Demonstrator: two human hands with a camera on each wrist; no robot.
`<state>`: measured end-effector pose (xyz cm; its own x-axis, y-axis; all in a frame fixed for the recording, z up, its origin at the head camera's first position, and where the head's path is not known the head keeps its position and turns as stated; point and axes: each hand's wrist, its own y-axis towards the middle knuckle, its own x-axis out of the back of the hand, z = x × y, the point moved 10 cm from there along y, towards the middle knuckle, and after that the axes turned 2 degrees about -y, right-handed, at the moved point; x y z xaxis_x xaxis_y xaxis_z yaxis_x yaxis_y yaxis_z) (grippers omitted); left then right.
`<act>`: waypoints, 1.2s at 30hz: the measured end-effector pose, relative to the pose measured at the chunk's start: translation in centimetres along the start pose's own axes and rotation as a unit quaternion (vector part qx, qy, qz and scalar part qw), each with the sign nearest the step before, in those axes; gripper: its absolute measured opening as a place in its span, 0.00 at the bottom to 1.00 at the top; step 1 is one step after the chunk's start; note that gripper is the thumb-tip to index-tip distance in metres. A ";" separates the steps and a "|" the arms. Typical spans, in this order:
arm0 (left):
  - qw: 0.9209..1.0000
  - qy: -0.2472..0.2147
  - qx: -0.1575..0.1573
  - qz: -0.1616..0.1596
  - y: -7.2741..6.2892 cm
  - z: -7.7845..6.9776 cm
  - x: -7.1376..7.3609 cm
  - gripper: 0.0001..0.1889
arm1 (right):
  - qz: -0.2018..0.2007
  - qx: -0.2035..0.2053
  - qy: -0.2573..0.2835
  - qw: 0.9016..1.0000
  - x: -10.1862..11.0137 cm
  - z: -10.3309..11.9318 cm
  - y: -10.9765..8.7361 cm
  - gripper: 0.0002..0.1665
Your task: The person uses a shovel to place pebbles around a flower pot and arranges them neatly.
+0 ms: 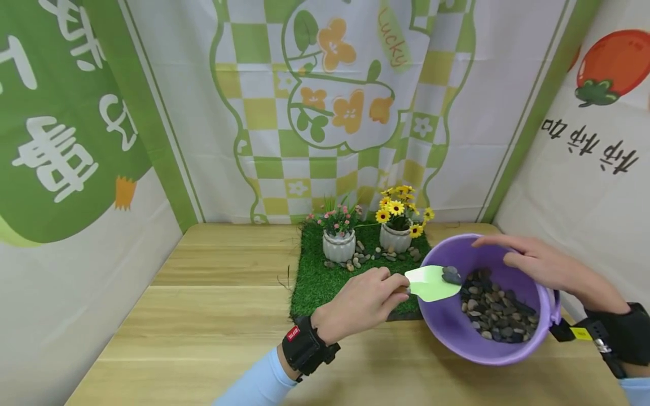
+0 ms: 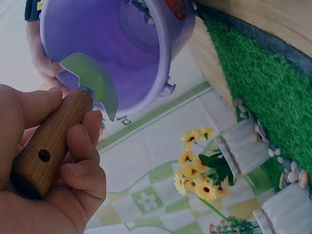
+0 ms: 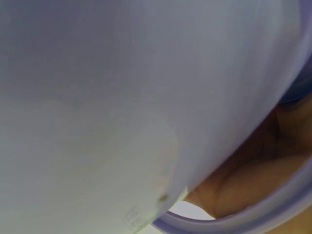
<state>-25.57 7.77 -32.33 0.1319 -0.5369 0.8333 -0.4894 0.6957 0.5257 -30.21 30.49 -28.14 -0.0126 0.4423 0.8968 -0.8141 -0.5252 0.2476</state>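
My left hand (image 1: 358,301) grips the brown wooden handle (image 2: 53,141) of a small hand trowel, its pale green blade (image 1: 429,285) reaching over the near-left rim of a purple bucket (image 1: 452,256). Some dark grey pebbles (image 1: 451,275) lie at the blade's tip. Tilted toward me, the bucket holds a heap of mixed pebbles (image 1: 500,310) in its lower right. My right hand (image 1: 545,262) holds the bucket's far right rim, fingers over the edge. Bucket wall fills most of the right wrist view, with part of the palm (image 3: 243,190) behind it.
A green turf mat (image 1: 317,287) lies left of the bucket on the wooden table (image 1: 203,321). On it stand a pot of pink flowers (image 1: 339,246) and a pot of yellow flowers (image 1: 396,237), with pebbles (image 1: 358,259) around them. Printed curtains hang behind and at both sides.
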 end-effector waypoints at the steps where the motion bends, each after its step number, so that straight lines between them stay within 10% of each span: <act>1: 1.000 0.001 0.002 0.000 -0.2 0.2 0.2 0.10 | 0.000 0.002 0.000 1.000 0.0 0.0 -0.1 0.30; 36: 0.989 0.027 0.144 -0.017 -7.9 8.9 2.8 0.07 | -0.010 0.001 -0.004 1.000 -0.3 -1.3 0.1 0.28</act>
<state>-28.97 -3.46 -35.65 0.1946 -0.5256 0.8282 -0.7078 0.5093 0.4896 -30.99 31.25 -28.84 0.0074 0.4469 0.8946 -0.8131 -0.5180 0.2655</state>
